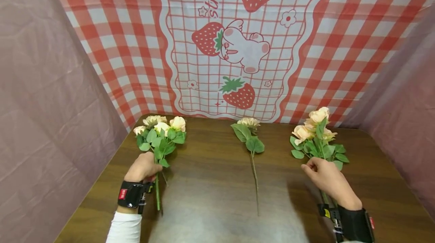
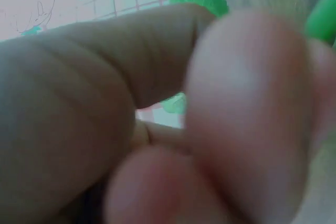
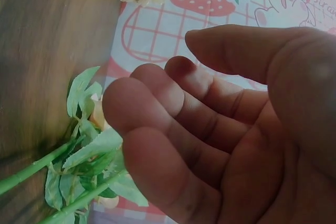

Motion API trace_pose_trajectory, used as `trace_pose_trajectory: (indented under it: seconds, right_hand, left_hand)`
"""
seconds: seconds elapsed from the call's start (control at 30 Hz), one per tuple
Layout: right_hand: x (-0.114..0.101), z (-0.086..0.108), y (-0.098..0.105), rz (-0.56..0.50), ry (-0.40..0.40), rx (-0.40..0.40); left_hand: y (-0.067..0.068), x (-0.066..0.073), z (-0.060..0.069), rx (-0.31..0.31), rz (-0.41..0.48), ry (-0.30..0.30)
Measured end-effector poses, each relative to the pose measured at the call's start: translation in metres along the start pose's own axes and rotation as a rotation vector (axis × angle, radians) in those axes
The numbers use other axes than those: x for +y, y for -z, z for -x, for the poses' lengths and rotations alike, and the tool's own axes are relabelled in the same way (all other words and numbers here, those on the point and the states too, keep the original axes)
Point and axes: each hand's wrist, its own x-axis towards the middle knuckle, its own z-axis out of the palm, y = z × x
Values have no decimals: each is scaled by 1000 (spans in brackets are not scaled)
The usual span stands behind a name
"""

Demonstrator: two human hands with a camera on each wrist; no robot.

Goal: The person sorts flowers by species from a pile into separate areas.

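At the table's left, a bunch of cream flowers with green leaves lies with its stems toward the front. My left hand is on these stems, fingers curled in a grip. In the left wrist view, a green stem runs behind a fingertip, so the contact point is hidden. On the right lies another bunch of cream roses. My right hand is over its stems, fingers loosely bent and nothing between thumb and fingers. In the right wrist view, green stems lie beyond the fingertips.
A single pale flower with two large leaves and a long thin stem lies on the brown wooden table between the bunches. Behind the table hangs a red-and-white checked strawberry cloth. Pinkish drapes stand at both sides.
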Motion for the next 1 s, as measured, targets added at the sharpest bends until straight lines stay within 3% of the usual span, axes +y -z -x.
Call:
trace_pose_trajectory:
  seconds: [0.17,0.4,0.67,0.87,1.0]
  right_hand:
    - [-3,-2,-3,-6,13,-1]
    - [-4,-2,0,-9,18,3]
    - [-4,-3,0,-17,43,16]
    - [-8,-6,-1,-16,59,4]
    - [-10,-7,-1,-25,47,-30]
  left_hand:
    - [-3,-7,6,26,-25,-7]
    - [-11,-15,4,76,-104,-90]
    - [-18,-15,8,162,-116,-137]
    - [-16,-12,13,235,-58,-149]
    - [-14,-11,15,216,23,-146]
